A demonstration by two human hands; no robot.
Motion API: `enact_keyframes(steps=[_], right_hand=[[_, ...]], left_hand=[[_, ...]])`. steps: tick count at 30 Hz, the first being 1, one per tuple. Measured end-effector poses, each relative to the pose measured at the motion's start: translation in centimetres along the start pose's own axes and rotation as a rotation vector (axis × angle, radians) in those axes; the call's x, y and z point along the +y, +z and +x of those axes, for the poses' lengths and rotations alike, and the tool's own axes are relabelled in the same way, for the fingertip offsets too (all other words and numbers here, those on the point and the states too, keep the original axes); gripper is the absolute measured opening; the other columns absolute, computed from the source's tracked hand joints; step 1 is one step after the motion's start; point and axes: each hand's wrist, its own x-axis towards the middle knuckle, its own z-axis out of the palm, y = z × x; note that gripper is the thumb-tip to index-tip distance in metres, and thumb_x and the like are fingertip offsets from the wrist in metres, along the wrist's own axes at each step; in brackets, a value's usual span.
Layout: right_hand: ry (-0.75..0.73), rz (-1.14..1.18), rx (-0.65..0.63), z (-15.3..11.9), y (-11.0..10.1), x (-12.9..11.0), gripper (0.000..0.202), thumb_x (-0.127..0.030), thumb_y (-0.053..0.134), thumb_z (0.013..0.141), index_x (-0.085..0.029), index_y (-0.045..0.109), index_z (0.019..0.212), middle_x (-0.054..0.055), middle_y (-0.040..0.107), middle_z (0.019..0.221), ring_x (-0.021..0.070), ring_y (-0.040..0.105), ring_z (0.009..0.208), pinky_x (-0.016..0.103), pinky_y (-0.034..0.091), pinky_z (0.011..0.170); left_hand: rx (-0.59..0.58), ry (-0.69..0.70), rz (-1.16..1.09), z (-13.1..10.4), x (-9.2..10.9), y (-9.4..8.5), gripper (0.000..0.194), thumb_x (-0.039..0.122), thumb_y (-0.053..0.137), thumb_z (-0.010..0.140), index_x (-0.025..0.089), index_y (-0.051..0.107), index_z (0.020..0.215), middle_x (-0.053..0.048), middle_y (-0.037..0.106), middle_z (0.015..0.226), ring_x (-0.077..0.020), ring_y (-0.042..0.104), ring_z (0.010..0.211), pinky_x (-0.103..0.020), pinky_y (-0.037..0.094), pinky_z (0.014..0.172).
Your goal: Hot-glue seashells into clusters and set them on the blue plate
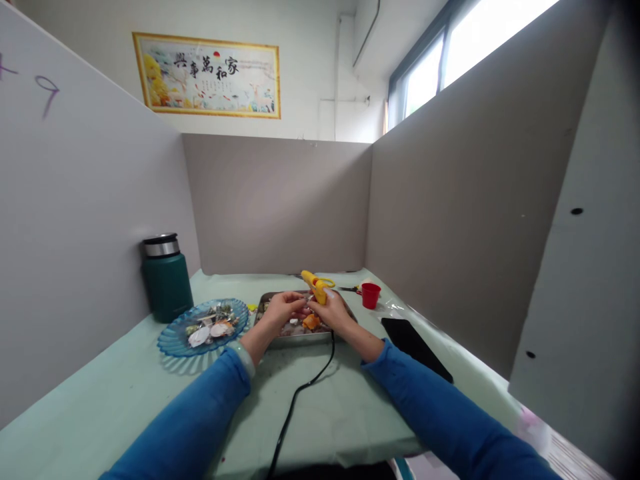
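Over a metal tray [300, 341], my two hands come close together. My right hand [336, 313] is closed around a yellow glue gun [313, 284], its body tilted up to the left. My left hand [281, 311] pinches, thumb and fingers together, but whatever is between the fingertips is too small to make out. An orange piece [311, 322] lies in the tray below the hands, among small pieces partly hidden by my fingers. A black cord [300, 390] runs from the tray's front edge by my right hand toward me.
On the left are a blue scalloped plate [173, 341] of small mixed pieces and a dark green flask [167, 283]. To the right stand a red cup [371, 296] and a flat black phone-like slab [415, 347]. Grey partitions [280, 207] enclose the table on three sides.
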Motion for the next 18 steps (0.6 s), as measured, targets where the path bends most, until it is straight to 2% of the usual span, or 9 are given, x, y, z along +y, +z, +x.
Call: enact_keyframes(steps=[7, 14, 18], right_hand=[[-0.030, -0.012, 0.001, 0.07, 0.11, 0.33, 0.032, -0.032, 0.064, 0.068, -0.017, 0.060, 0.095, 0.002, 0.063, 0.078, 0.0176, 0.060, 0.071, 0.029, 0.050, 0.065], [0.001, -0.021, 0.010, 0.01, 0.11, 0.12, 0.031, -0.035, 0.066, 0.070, -0.017, 0.060, 0.095, 0.001, 0.063, 0.075, 0.0160, 0.058, 0.065, 0.028, 0.049, 0.059], [0.067, 0.028, 0.011, -0.11, 0.07, -0.10, 0.032, -0.038, 0.065, 0.074, -0.017, 0.060, 0.098, 0.000, 0.062, 0.073, 0.0135, 0.054, 0.056, 0.027, 0.048, 0.054]], left_hand=[[0.022, -0.001, 0.036, -0.30, 0.45, 0.29, 0.017, 0.017, 0.081, 0.072, 0.011, 0.064, 0.075, -0.004, 0.068, 0.063, -0.0137, 0.068, 0.057, -0.025, 0.057, 0.061], [0.056, -0.004, 0.059, -0.31, 0.46, 0.38, 0.015, 0.014, 0.078, 0.073, 0.012, 0.063, 0.074, -0.003, 0.067, 0.060, -0.0132, 0.067, 0.055, -0.024, 0.056, 0.060], [0.029, 0.000, 0.069, -0.25, 0.35, 0.41, 0.014, 0.013, 0.078, 0.072, 0.011, 0.065, 0.074, -0.003, 0.068, 0.062, -0.0136, 0.067, 0.056, -0.025, 0.056, 0.062]])
